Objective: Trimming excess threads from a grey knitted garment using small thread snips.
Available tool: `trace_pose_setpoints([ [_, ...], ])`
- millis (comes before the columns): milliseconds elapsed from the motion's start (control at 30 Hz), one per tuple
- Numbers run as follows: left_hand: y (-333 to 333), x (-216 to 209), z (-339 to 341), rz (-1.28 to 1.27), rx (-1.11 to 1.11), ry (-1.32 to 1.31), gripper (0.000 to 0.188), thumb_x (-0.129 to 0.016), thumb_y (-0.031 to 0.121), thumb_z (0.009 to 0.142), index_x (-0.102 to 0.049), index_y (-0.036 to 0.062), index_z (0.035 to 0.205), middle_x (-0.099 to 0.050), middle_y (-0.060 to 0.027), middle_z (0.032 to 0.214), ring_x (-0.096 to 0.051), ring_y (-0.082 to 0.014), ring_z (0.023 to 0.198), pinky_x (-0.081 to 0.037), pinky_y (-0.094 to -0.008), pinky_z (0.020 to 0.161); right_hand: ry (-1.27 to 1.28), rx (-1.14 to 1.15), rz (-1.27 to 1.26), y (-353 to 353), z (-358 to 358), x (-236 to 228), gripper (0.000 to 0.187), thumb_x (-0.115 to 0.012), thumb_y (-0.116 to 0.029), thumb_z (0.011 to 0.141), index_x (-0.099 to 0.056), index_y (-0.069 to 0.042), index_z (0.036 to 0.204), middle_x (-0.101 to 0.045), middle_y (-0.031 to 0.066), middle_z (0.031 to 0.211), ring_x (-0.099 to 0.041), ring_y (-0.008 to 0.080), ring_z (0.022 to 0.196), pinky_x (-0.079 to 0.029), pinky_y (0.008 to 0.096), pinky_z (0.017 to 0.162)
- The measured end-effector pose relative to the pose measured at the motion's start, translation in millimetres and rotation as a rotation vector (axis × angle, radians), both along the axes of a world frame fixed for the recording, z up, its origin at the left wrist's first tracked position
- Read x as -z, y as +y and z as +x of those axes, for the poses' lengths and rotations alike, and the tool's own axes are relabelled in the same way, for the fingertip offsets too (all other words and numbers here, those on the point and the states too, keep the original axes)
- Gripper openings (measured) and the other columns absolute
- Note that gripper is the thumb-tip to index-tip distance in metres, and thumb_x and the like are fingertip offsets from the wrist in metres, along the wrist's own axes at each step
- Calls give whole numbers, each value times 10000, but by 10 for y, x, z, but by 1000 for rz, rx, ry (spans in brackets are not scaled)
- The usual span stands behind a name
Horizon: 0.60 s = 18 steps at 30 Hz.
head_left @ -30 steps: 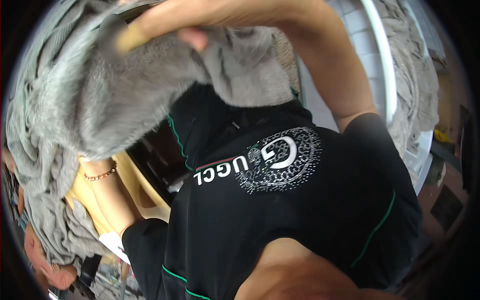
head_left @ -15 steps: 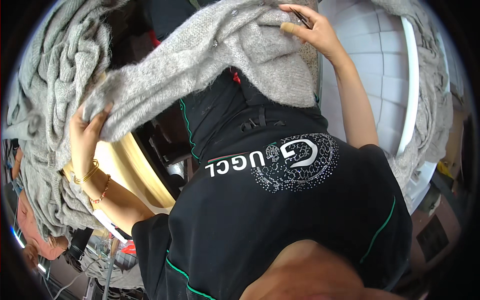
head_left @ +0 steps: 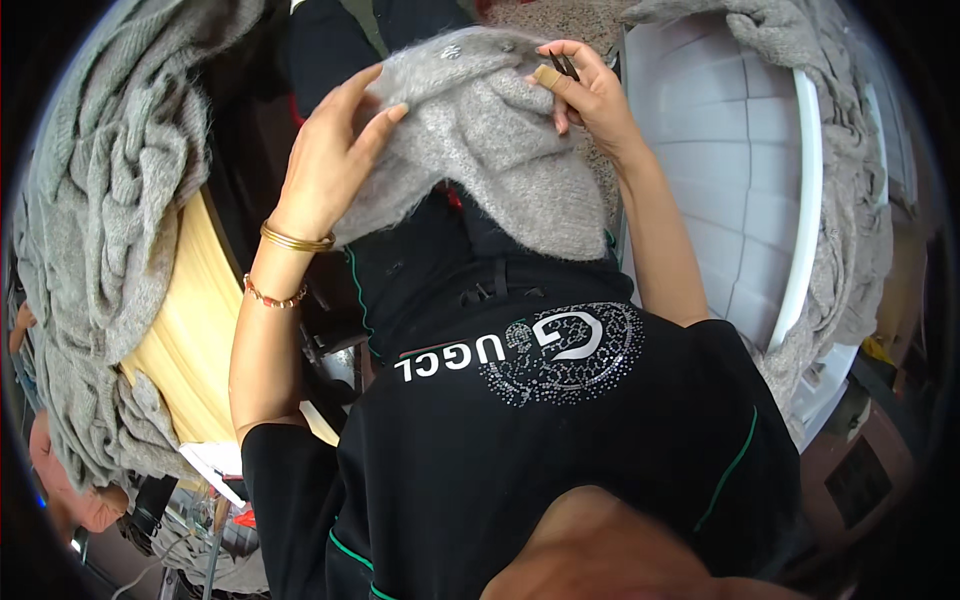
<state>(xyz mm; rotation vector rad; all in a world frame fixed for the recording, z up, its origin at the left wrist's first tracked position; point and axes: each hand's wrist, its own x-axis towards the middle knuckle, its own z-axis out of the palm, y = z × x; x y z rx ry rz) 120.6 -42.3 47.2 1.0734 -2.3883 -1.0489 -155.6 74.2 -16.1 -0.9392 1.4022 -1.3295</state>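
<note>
A fuzzy grey knit garment (head_left: pixel 540 180) hangs in folds over my lap, with a shiny embellishment (head_left: pixel 452 52) near its upper edge. My left hand (head_left: pixel 335 150) is at the garment's left part, thumb and fingers spread apart against the knit. At its upper right, my right hand (head_left: pixel 590 95) holds a small dark two-pointed tool (head_left: pixel 563 65), like snips or tweezers. The tool's exact kind cannot be made out. A tan covering (head_left: pixel 550 78) wraps the right thumb, which is at the knit's edge. Some right fingers are partly hidden by the garment.
Heaped grey knits (head_left: pixel 130 180) lie on the left over a pale yellow surface (head_left: pixel 190 330). On the right stands a white-rimmed tub (head_left: pixel 810 180) with a pale lining, more grey knits beyond its rim. Another person's pink sleeve (head_left: pixel 70 470) shows at far lower left.
My left hand has moved right and up from the garment's stretched left end, its fingers now spread. The knit is bunched closer together. My right hand has shifted slightly left and down with the tool.
</note>
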Motion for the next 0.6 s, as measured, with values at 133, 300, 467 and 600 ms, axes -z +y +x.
trace_pose_setpoints([
  [133, -99, 339, 161, 368, -102, 42, 396, -741, 206, 854, -656, 20, 1192, -574, -21, 882, -496, -85, 780, -450, -253, 713, -12, 115, -33, -49, -168, 183, 384, -685, -173, 909, -519, -6, 1213, -673, 61, 860, -507, 38, 483, -369, 168, 430],
  [300, -145, 371, 125, 384, -111, 37, 385, -719, 223, 883, -660, -6, 1187, -599, -50, 995, -525, -107, 897, -451, -248, 777, -13, 183, 74, -214, -330, 387, 251, -729, -186, 881, -608, -43, 1048, -570, -34, 687, -430, 22, 485, -316, 179, 429],
  [467, -215, 484, 157, 599, -148, 171, 358, -645, 234, 949, -655, -45, 1172, -653, -45, 1035, -563, -101, 953, -447, -227, 841, 3, 145, 160, -348, -400, 453, 147, -742, -212, 878, -652, -108, 932, -522, -68, 602, -392, 2, 457, -263, 175, 419],
  [600, -194, 415, 138, 657, -158, 167, 336, -697, 162, 905, -651, -37, 1173, -652, 2, 958, -555, -58, 855, -451, -202, 793, -97, 202, 105, -297, -459, 367, 154, -723, -199, 897, -657, -79, 966, -558, -31, 598, -418, 16, 443, -255, 190, 408],
])
